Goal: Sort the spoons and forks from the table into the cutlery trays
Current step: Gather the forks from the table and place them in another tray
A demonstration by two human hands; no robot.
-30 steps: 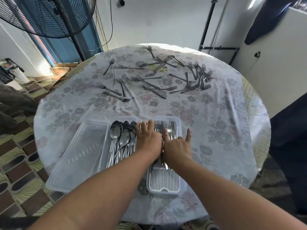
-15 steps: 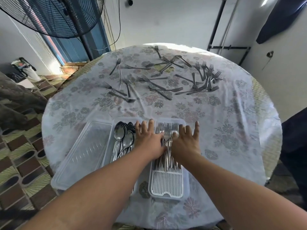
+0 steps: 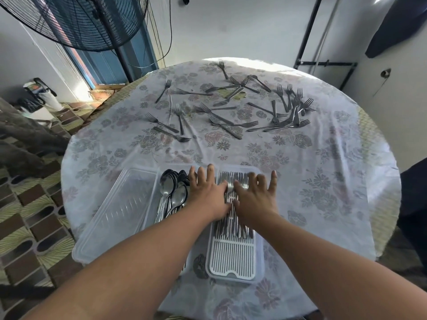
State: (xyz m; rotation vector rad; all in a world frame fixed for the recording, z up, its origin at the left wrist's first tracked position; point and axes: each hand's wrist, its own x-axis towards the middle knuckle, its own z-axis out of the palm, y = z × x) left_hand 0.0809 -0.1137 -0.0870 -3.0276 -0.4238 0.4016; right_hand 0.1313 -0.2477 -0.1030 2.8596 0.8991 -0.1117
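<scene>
A white slatted cutlery tray lies at the table's near edge with a row of forks in its far half. My left hand and my right hand lie flat on those forks, fingers spread and straight, thumbs nearly meeting. Just left, a clear tray holds several spoons, partly hidden by my left hand and forearm. Several loose forks are scattered across the far half of the round table.
An upside-down clear lid or tray sits at the near left, overhanging the table edge. The floral tablecloth covers the table. A standing fan is at the far left, and a dark-clothed person stands at the right.
Both hands have spread their fingers and slid a little farther over the forks in the tray. The camera has tipped slightly closer.
</scene>
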